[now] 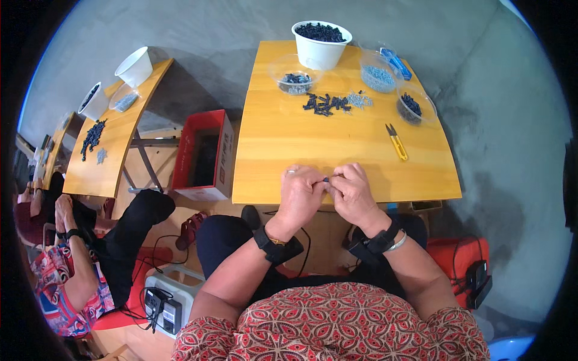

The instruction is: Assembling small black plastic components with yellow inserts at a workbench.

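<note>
Close together over the table's near edge, my left hand and my right hand are both closed in a pinch. A small dark piece shows between the fingertips where they meet; most of it is hidden by the fingers. Beyond my hands lies a loose pile of short black plastic pieces, beside a smaller heap of silvery metal pins. To the right, yellow-handled thread snips rest on the wooden tabletop, blades pointing away from me.
At the back stand a white tub of black pieces and clear bowls of small parts. A blue box lies behind them. Left of the table sits a red-and-white carton; another person sits by a second table.
</note>
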A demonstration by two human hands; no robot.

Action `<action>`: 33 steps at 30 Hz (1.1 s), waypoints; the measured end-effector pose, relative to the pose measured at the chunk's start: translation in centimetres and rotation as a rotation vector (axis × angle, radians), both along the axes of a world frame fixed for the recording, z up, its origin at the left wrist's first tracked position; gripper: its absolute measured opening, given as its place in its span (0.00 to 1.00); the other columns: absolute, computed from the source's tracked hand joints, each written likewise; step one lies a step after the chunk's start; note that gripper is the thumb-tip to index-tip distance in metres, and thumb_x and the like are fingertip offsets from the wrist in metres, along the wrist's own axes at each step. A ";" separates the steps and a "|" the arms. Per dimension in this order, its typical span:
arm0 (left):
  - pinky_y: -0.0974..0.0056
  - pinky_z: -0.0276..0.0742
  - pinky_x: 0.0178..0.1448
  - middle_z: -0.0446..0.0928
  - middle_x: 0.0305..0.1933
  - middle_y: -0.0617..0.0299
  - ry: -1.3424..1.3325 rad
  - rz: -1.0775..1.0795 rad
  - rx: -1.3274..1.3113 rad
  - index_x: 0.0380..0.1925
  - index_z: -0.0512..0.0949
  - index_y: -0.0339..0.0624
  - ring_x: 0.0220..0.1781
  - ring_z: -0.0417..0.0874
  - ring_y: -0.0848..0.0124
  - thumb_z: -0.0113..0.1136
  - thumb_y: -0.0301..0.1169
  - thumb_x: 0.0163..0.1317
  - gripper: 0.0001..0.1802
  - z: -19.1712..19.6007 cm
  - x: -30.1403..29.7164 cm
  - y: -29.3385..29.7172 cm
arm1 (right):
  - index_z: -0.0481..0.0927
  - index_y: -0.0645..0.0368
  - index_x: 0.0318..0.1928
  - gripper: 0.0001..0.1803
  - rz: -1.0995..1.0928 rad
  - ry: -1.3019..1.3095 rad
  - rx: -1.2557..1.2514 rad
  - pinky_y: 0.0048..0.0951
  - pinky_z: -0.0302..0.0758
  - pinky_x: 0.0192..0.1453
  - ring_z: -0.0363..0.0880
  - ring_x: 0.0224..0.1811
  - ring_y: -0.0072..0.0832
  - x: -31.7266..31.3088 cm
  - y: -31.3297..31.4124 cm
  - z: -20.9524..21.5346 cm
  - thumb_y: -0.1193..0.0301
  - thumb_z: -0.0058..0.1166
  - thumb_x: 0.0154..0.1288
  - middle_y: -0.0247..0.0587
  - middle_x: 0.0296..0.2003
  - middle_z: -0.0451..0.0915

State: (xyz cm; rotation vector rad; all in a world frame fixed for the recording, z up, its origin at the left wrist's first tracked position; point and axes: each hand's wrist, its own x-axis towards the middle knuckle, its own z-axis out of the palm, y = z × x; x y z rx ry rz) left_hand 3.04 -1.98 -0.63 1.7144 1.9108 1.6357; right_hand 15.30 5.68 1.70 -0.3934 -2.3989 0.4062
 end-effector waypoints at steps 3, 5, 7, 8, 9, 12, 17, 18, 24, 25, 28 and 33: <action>0.60 0.64 0.35 0.74 0.22 0.58 0.100 0.065 -0.003 0.18 0.76 0.38 0.27 0.72 0.61 0.62 0.21 0.39 0.04 0.9 0.1 0.0 | 0.74 0.62 0.24 0.04 0.026 -0.013 -0.035 0.34 0.67 0.41 0.68 0.35 0.38 0.3 0.7 0.3 0.83 0.48 0.46 0.42 0.30 0.72; 0.59 0.62 0.38 0.73 0.22 0.58 0.174 0.085 -0.020 0.17 0.76 0.39 0.28 0.71 0.59 0.61 0.23 0.40 0.03 1.3 0.3 -0.3 | 0.74 0.62 0.25 0.05 -0.021 0.111 -0.240 0.34 0.67 0.42 0.68 0.36 0.39 -0.4 1.0 0.8 0.83 0.46 0.47 0.43 0.30 0.73; 0.59 0.61 0.39 0.73 0.22 0.58 0.201 0.096 -0.031 0.17 0.76 0.39 0.29 0.71 0.59 0.61 0.23 0.40 0.03 1.4 0.5 -0.5 | 0.75 0.62 0.27 0.07 -0.067 0.251 -0.425 0.34 0.67 0.43 0.69 0.37 0.39 -1.7 1.4 1.5 0.84 0.45 0.47 0.44 0.30 0.74; 0.59 0.61 0.39 0.73 0.22 0.58 0.217 0.114 -0.059 0.17 0.76 0.40 0.30 0.70 0.59 0.61 0.24 0.40 0.03 1.4 0.5 -0.6 | 0.75 0.62 0.28 0.07 -0.057 0.287 -0.479 0.34 0.67 0.44 0.69 0.38 0.40 -2.7 1.6 1.2 0.83 0.43 0.49 0.45 0.30 0.74; 0.59 0.61 0.39 0.72 0.22 0.59 0.221 0.120 -0.058 0.17 0.76 0.41 0.30 0.70 0.59 0.61 0.23 0.39 0.03 1.4 0.5 -1.0 | 0.74 0.62 0.29 0.08 -0.039 0.321 -0.536 0.35 0.67 0.44 0.70 0.39 0.40 -3.9 1.5 0.8 0.83 0.41 0.50 0.46 0.30 0.75; 0.59 0.61 0.39 0.72 0.22 0.59 0.236 0.136 -0.033 0.17 0.76 0.41 0.30 0.70 0.59 0.60 0.22 0.38 0.03 1.1 0.8 -0.9 | 0.74 0.61 0.28 0.08 -0.076 0.325 -0.407 0.35 0.66 0.44 0.69 0.38 0.41 -6.0 1.6 -0.5 0.82 0.40 0.50 0.46 0.28 0.75; 0.58 0.60 0.41 0.72 0.22 0.61 0.228 0.181 -0.035 0.16 0.76 0.41 0.31 0.71 0.60 0.58 0.21 0.38 0.03 0.9 1.2 -0.9 | 0.74 0.58 0.24 0.09 -0.193 0.312 -0.249 0.38 0.63 0.40 0.68 0.35 0.41 -6.7 2.0 -2.4 0.83 0.40 0.44 0.44 0.26 0.74; 0.58 0.60 0.41 0.72 0.22 0.61 0.229 0.179 -0.034 0.16 0.76 0.41 0.31 0.71 0.60 0.58 0.21 0.38 0.03 1.0 1.2 -0.8 | 0.73 0.57 0.23 0.09 -0.222 0.334 -0.148 0.39 0.62 0.39 0.67 0.33 0.40 -6.6 2.0 -2.2 0.83 0.41 0.41 0.43 0.25 0.73; 0.58 0.59 0.43 0.73 0.21 0.60 0.185 0.197 -0.026 0.15 0.75 0.41 0.32 0.72 0.59 0.55 0.20 0.38 0.04 0.7 1.3 -0.8 | 0.71 0.55 0.19 0.08 -0.240 0.252 -0.054 0.37 0.59 0.38 0.66 0.32 0.40 -6.8 2.2 -2.1 0.82 0.41 0.39 0.39 0.22 0.71; 0.58 0.59 0.43 0.73 0.21 0.59 0.183 0.197 -0.040 0.15 0.75 0.41 0.31 0.72 0.59 0.55 0.20 0.37 0.04 0.6 1.3 -0.7 | 0.71 0.55 0.19 0.08 -0.241 0.249 -0.055 0.37 0.59 0.38 0.66 0.32 0.40 -6.8 2.2 -2.1 0.82 0.41 0.39 0.39 0.22 0.71; 0.58 0.59 0.43 0.73 0.21 0.59 0.178 0.192 -0.068 0.15 0.75 0.40 0.31 0.72 0.59 0.55 0.20 0.37 0.03 0.5 1.3 -0.6 | 0.71 0.55 0.20 0.07 -0.289 0.182 -0.058 0.37 0.58 0.40 0.66 0.34 0.39 -6.6 2.3 -2.2 0.82 0.42 0.39 0.38 0.22 0.71; 0.58 0.59 0.43 0.72 0.20 0.59 0.173 0.202 -0.074 0.13 0.73 0.39 0.30 0.72 0.59 0.55 0.20 0.37 0.03 0.7 1.3 -0.4 | 0.70 0.55 0.20 0.06 -0.313 0.153 -0.039 0.38 0.56 0.43 0.65 0.34 0.38 -6.9 2.3 -1.9 0.80 0.44 0.41 0.38 0.25 0.71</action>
